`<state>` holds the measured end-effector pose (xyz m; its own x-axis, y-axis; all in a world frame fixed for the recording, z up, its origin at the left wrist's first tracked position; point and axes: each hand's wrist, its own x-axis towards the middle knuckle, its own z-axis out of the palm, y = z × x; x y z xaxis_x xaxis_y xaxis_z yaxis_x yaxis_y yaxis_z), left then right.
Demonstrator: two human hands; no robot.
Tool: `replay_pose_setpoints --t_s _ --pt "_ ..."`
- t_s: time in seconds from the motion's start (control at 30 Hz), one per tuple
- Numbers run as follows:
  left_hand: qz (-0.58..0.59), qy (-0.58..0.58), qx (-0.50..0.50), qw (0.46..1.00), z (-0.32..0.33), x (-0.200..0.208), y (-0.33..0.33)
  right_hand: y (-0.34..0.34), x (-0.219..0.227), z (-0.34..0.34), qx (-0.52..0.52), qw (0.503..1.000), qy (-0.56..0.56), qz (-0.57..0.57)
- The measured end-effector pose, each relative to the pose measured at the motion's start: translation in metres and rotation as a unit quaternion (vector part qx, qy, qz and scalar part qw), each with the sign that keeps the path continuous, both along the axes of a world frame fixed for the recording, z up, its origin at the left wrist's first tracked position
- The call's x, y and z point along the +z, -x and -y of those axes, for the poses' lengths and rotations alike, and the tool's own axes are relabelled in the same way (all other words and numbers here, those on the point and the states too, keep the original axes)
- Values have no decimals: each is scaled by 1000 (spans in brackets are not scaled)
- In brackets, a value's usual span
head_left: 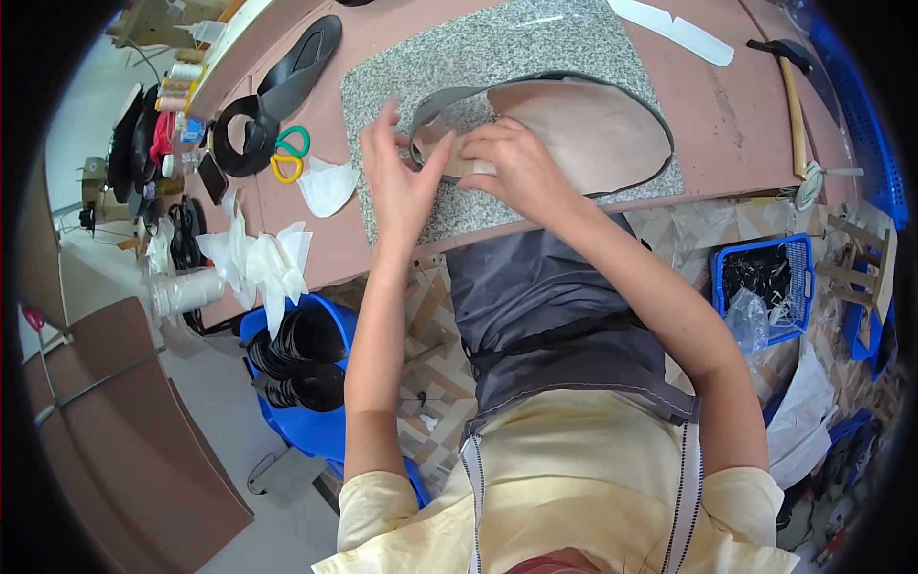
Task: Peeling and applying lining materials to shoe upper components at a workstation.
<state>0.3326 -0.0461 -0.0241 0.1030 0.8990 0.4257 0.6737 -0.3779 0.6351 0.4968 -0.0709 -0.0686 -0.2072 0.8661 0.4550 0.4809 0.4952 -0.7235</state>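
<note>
A leather shoe upper (593,143) with a beige lining and dark edges lies curved on a speckled grey stone slab (564,38). At its left end my left hand (402,182) rests with fingers spread, the thumb against the lining and the index finger raised. My right hand (521,172) is closed, with bent fingers and thumb gripping the lining just right of the left thumb. A small pale patch (485,166) shows between the right fingers and thumb. The right fingertips are partly hidden.
Left of the slab lie green-and-yellow-handled scissors (290,155), a black tape roll (244,136), a dark insole (301,67) and white cut pieces (328,186). A hammer (792,115) lies at right. Blue baskets (811,287) and a blue tub (306,430) of black parts stand below the table.
</note>
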Motion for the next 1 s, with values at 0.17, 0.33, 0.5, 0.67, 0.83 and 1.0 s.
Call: replay_pose_setpoints --t_s 0.17,0.33,0.5,0.67,0.83,1.0 --pt "-60 84 -21 994 -9 8 8 -3 2 3 -8 1000 -12 13" --pt "-112 67 -18 991 -7 7 7 11 5 13 -49 978 -89 183" --pt "-139 70 12 988 -5 6 9 23 9 7 -59 969 -34 238" --pt "-92 145 53 984 -3 -5 16 16 14 -6 -96 973 188 92" --pt "-157 6 -19 987 -11 -26 39 16 -17 9 -56 998 -29 -15" --pt "-142 83 -34 986 -20 -34 48 5 -23 11 1 1000 -18 -9"
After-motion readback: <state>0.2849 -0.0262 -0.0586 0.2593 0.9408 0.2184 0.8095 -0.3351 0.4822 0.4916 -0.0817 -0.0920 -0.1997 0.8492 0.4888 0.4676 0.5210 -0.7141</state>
